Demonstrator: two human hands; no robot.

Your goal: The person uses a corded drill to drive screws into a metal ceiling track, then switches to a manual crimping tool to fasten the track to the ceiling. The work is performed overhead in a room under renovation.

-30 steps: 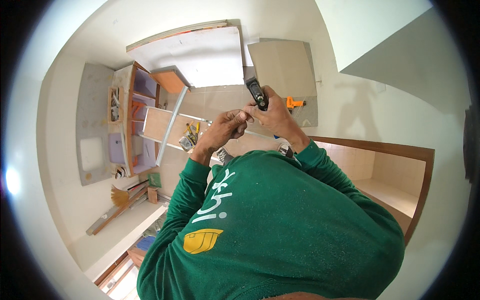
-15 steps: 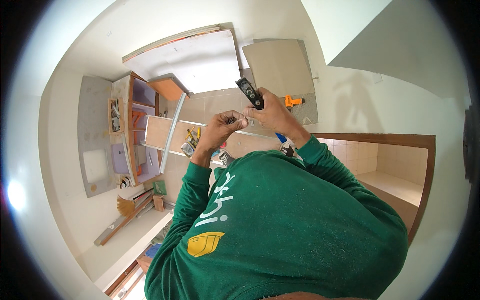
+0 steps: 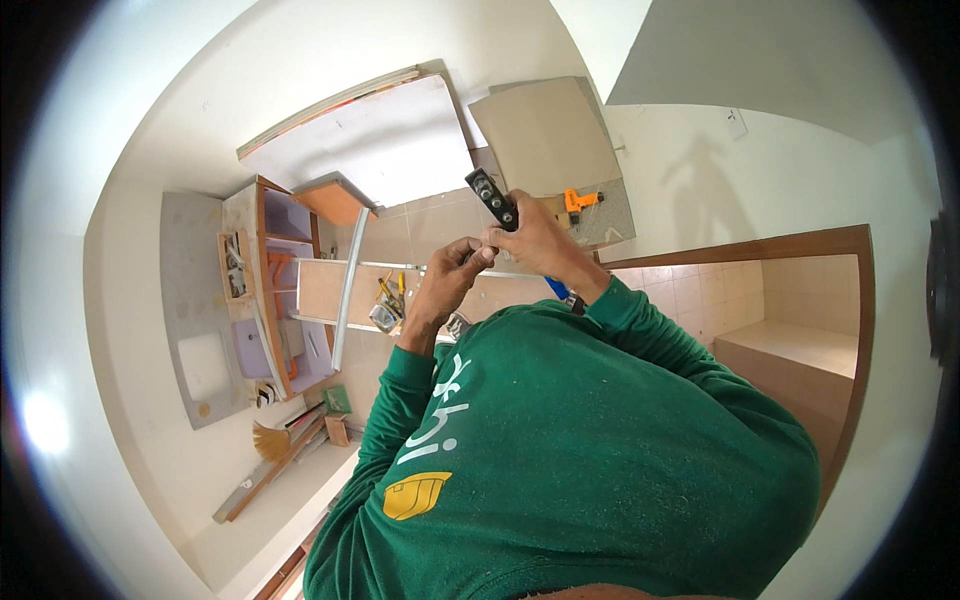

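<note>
In front of my chest both hands meet, with their fingertips close together. My right hand (image 3: 540, 240) is wrapped round the lower end of a black hand tool (image 3: 492, 200) with several round metal pieces along its face, which tilts up and to the left. My left hand (image 3: 447, 285) sits just left of and below it, thumb and fingers pinched near the right thumb. Whatever lies between those fingertips is too small to make out. Both forearms are in green sleeves.
Below my hands runs a wooden plank bench (image 3: 330, 290) bearing several hand tools (image 3: 388, 308). A long metal strip (image 3: 349, 290) crosses it. An orange drill (image 3: 580, 203) lies beyond, near a leaning tan board (image 3: 545, 135). A white panel (image 3: 370, 140), open cabinet (image 3: 283, 215) and broom (image 3: 270, 440) stand around.
My view has shifted slightly, so the room sits differently in the picture. My hands have drawn a little closer together at the fingertips, and the black tool's face has turned more toward me.
</note>
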